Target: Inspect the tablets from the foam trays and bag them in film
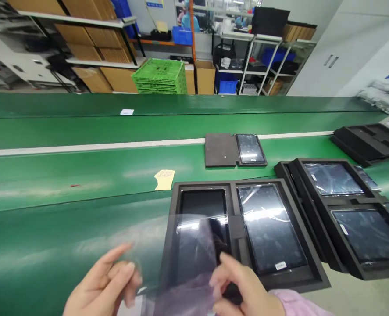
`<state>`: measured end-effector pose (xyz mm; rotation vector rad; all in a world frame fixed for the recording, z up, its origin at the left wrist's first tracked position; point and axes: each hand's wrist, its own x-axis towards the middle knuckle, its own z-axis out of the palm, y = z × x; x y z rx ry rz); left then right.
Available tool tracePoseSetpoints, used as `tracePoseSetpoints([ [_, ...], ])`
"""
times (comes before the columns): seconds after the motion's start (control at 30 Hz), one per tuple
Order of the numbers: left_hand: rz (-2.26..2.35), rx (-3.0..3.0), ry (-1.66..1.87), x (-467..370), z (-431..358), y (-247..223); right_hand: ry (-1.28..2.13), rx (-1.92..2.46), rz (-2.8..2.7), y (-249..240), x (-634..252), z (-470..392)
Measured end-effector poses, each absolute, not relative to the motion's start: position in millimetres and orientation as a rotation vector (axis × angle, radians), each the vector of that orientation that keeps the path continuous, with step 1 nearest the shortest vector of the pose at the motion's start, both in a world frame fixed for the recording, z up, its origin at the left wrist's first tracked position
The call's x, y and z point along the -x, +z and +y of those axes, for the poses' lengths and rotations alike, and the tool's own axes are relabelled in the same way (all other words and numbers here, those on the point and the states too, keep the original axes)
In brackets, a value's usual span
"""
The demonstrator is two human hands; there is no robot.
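A thin clear plastic film (189,254) spreads between my hands, slightly purple in its lower part and see-through. My left hand (107,281) is at its left side, fingers curled and partly blurred, index finger raised. My right hand (240,285) closes its fingers at the film's right edge. Beneath the film, a black foam tray (237,226) holds two flat dark-screened panels. The left panel (204,206) lies partly behind the film; the right panel (271,228) has glossy creased wrap and a small white label. Something white shows near my left fingers, its kind unclear.
Stacked foam trays (315,210) with more panels stand to the right, with other black trays (372,140) behind. A smaller panel (250,149) lies beside a foam piece (220,150) on the green conveyor belt (66,175). A torn yellow paper (165,180) lies left. Green crates (161,77) stand beyond.
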<state>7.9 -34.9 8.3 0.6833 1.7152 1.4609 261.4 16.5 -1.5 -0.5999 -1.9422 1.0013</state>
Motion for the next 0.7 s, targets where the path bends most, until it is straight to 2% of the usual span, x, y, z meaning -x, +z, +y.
tracePoseSetpoints([
  [0.1, 1.887, -0.963, 1.283, -17.7, -5.5, 3.5, 1.287, 0.787, -1.566, -12.9, -258.3, 23.8],
  [0.2, 1.971, -1.265, 1.127, -27.3, 26.9, -12.8, 1.392, 1.091, -1.466, -22.7, -257.8, 46.0],
  [0.37, 2.126, -1.699, 0.803, -38.4, 70.0, -31.2, 1.421, 1.412, -1.405, -36.5, -256.7, 83.6],
  [0.57, 2.373, -1.935, 0.191, -48.4, 90.7, -26.0, 1.388, 1.508, -1.448, -46.8, -254.6, 102.6],
  [0.7, 2.312, -1.963, -0.021, -50.7, 93.2, -20.2, 1.384, 1.525, -1.477, -49.8, -255.6, 104.7],
])
